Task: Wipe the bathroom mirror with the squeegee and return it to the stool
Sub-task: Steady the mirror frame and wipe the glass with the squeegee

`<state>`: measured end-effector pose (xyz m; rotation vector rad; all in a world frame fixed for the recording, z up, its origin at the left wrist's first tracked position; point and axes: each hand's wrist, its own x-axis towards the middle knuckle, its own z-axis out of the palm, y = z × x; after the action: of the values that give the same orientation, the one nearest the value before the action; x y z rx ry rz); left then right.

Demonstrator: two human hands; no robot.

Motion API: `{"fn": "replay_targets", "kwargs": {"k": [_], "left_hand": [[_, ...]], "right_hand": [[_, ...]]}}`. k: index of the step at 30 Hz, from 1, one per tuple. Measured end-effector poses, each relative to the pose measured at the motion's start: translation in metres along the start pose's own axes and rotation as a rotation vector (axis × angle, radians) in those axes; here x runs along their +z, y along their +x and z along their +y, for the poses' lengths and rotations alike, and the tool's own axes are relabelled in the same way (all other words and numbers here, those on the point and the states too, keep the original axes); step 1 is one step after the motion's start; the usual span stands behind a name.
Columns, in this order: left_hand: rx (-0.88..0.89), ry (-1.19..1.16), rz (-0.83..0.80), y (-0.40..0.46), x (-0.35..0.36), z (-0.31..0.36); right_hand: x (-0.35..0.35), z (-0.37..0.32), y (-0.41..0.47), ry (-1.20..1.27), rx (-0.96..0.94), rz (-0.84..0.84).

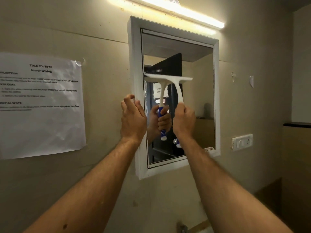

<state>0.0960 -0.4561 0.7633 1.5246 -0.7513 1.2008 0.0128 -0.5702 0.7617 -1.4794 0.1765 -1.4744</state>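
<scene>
A white-framed mirror (198, 91) hangs on the beige wall. My right hand (184, 122) grips the handle of a white squeegee (178, 88) with a blue grip. Its blade lies flat against the glass, level, about halfway up the left side of the mirror. The glass reflects the squeegee and the hand. My left hand (133, 118) rests on the mirror's left frame edge with its fingers loosely curled and nothing in it. The stool is out of view.
A printed task sheet (40, 105) is taped to the wall at the left. A tube light (168, 10) glows above the mirror. A switch and socket plate (242, 142) sits right of the mirror. A dark ledge (297, 124) juts out at the far right.
</scene>
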Motion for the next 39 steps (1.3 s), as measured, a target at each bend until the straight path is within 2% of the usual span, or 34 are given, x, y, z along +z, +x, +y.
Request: {"fn": "replay_targets", "kwargs": {"k": [4,8,14,17,24,29,33,39], "left_hand": [[-0.011,0.003,0.003,-0.001,0.001,0.000],[-0.024,-0.002,0.002,-0.001,0.002,0.001],[-0.013,-0.018,0.008,-0.002,0.003,0.001],[-0.009,-0.010,0.023,-0.002,0.004,-0.001],[-0.021,-0.008,0.045,-0.003,0.006,0.002],[-0.030,0.009,0.065,-0.004,0.006,0.005],[-0.033,0.030,0.068,-0.004,0.005,0.007],[-0.047,0.059,0.052,-0.002,0.001,0.009]], "right_hand": [[-0.005,0.011,-0.011,0.008,-0.011,0.029],[0.007,-0.023,0.016,0.034,-0.122,0.038],[0.021,-0.061,0.058,0.040,-0.134,-0.008],[0.018,-0.054,0.057,0.053,-0.133,-0.010],[-0.008,0.013,0.020,0.064,-0.113,-0.038],[-0.005,-0.018,0.033,0.097,-0.127,-0.115],[0.000,-0.049,0.054,0.146,-0.067,-0.172],[-0.016,-0.021,0.045,0.158,-0.004,-0.180]]}}
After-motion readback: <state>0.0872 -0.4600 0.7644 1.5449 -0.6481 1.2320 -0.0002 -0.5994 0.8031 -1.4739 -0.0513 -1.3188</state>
